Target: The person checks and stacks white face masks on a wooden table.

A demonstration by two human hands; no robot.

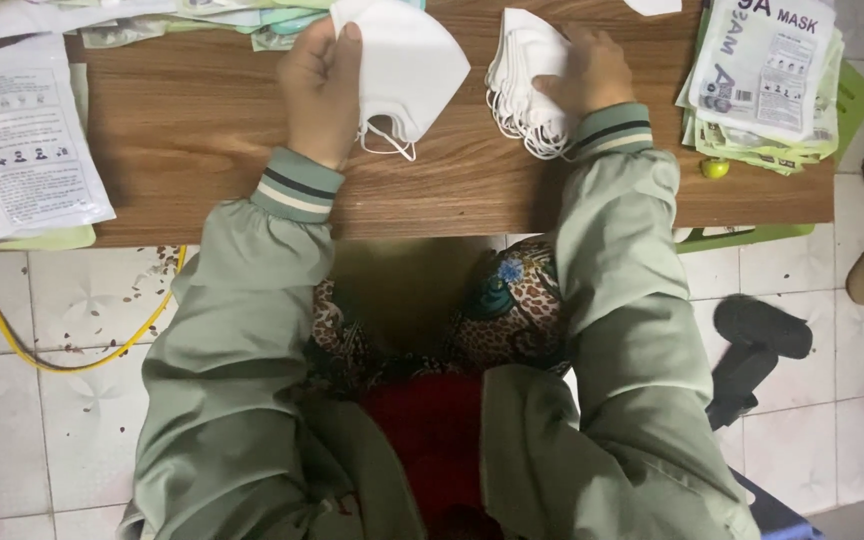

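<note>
Two hands work on our worktop (202, 120): our left hand (324, 90) pinches one white mask (407, 65), lifted clear, while our right hand (592, 70) presses flat, maybe steadying the mask pile (522, 85) beside it.

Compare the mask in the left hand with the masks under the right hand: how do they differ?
The single mask is held up by the left hand; the mask stack lies on the table, pressed by the right hand. One mask versus many. Both are white, folded, with ear loops.
</note>
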